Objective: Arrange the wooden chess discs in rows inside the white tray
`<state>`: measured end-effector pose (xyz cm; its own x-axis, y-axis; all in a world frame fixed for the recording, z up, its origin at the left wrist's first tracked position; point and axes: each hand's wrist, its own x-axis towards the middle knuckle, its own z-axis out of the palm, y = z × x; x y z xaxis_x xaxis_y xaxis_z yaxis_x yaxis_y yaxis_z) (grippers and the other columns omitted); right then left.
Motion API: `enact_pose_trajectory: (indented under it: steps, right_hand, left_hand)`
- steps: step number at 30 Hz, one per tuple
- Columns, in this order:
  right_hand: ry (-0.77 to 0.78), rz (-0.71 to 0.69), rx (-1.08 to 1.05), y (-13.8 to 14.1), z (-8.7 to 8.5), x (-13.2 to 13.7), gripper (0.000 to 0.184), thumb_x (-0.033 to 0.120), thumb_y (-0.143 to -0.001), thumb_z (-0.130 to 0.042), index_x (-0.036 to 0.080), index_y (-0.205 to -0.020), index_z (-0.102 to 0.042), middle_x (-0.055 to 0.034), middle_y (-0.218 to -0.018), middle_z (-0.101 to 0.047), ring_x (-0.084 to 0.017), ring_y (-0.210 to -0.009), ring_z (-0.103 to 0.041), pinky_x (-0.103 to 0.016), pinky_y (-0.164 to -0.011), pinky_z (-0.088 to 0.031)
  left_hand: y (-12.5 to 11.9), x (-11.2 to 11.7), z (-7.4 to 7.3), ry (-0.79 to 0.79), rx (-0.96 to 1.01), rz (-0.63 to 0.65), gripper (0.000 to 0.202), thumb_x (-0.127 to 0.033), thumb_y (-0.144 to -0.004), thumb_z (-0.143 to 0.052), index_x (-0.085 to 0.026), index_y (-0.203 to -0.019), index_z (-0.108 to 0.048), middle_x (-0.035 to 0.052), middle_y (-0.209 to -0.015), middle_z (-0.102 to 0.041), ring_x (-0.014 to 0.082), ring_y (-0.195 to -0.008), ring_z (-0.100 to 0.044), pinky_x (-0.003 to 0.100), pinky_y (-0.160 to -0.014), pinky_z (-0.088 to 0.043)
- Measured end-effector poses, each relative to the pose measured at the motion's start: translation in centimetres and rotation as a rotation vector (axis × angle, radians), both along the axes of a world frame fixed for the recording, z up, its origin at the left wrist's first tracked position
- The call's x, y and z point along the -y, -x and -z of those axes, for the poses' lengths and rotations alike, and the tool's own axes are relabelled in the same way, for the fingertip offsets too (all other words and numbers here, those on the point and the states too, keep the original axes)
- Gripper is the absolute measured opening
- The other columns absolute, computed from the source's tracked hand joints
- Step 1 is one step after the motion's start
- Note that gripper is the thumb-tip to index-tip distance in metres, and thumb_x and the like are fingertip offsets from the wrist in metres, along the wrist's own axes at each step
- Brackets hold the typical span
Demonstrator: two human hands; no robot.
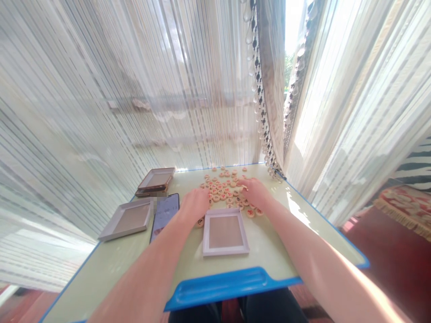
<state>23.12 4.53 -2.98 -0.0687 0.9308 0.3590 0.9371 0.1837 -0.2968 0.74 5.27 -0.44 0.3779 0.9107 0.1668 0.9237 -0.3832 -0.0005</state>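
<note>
Several round Chinese chess pieces [223, 196], pale wood with red or black characters, lie spread over the table between my two hands. My left hand [198, 202] rests at the left edge of the pieces, with its fingertips mostly hidden. On the right side, my right hand [253, 190] touches the pieces, its fingers and thumb apart. A shallow square box tray [226, 255] with a white rim and brown bottom sits just in front of the pieces, closer to me. One dark-marked piece [200, 222] lies beside its upper left corner.
Left of my forearm lie a phone [166, 210] with a timer on screen and another shallow box tray [112, 233]. Behind them is a stack of boxes [156, 178]. The table [269, 255] has a blue edge with a moulded trough [220, 285]. Sheer curtains [188, 112] hang beyond.
</note>
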Motion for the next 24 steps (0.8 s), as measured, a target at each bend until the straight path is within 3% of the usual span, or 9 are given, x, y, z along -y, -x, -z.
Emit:
enact_pose_trajectory:
  steps: [5,9,13,17,24]
  right_hand:
    - [0.070,0.005,0.072,-0.9,0.2,-0.5,0.024,0.025,-0.083,-0.049,0.019,-0.084,-0.073,-0.0081,-0.093,-0.070,-0.019,-0.100,-0.057,-0.029,-0.093,-0.037]
    - [0.044,0.030,0.041,-0.4,0.1,-0.2,0.023,0.031,-0.082,-0.051,0.021,-0.085,-0.072,-0.0074,-0.094,-0.069,-0.021,-0.100,-0.056,-0.031,-0.089,-0.039]
    - [0.052,0.068,0.025,0.1,0.1,0.0,0.023,0.030,-0.081,-0.051,0.021,-0.090,-0.070,-0.0079,-0.100,-0.068,-0.023,-0.103,-0.055,-0.032,-0.088,-0.040]
    - [0.071,0.018,-0.014,0.1,0.4,-0.4,0.029,0.024,-0.081,-0.048,0.023,-0.102,-0.068,-0.0053,-0.109,-0.067,-0.021,-0.102,-0.057,-0.030,-0.089,-0.041]
    - [0.073,-0.056,-0.026,0.0,0.3,-0.2,0.024,0.022,-0.080,-0.050,0.022,-0.090,-0.072,-0.0034,-0.107,-0.067,-0.017,-0.096,-0.061,-0.026,-0.086,-0.043]
  left_hand:
    - [-0.3,0.2,-0.1,-0.040,0.035,0.025,0.027,-0.020,-0.085,-0.037,-0.017,-0.084,-0.064,0.0096,-0.092,-0.067,0.0215,-0.089,-0.062,0.030,-0.075,-0.046]
    - [-1.0,0.5,0.1,-0.101,0.077,0.126,0.029,-0.013,-0.084,-0.037,-0.016,-0.090,-0.065,0.0089,-0.094,-0.066,0.0202,-0.096,-0.059,0.030,-0.083,-0.046]
    - [-1.6,0.8,0.5,-0.134,0.083,0.248,0.028,-0.010,-0.084,-0.039,-0.017,-0.089,-0.065,0.0064,-0.092,-0.066,0.0183,-0.096,-0.057,0.029,-0.087,-0.044]
    - [-1.8,1.0,0.5,-0.137,0.070,0.274,0.028,-0.010,-0.085,-0.038,-0.016,-0.090,-0.066,0.0072,-0.089,-0.066,0.0190,-0.094,-0.056,0.031,-0.087,-0.044]
    - [-1.8,1.1,0.4,-0.099,0.081,0.253,0.030,-0.008,-0.084,-0.039,-0.016,-0.094,-0.066,0.0076,-0.092,-0.066,0.0193,-0.098,-0.056,0.031,-0.088,-0.044]
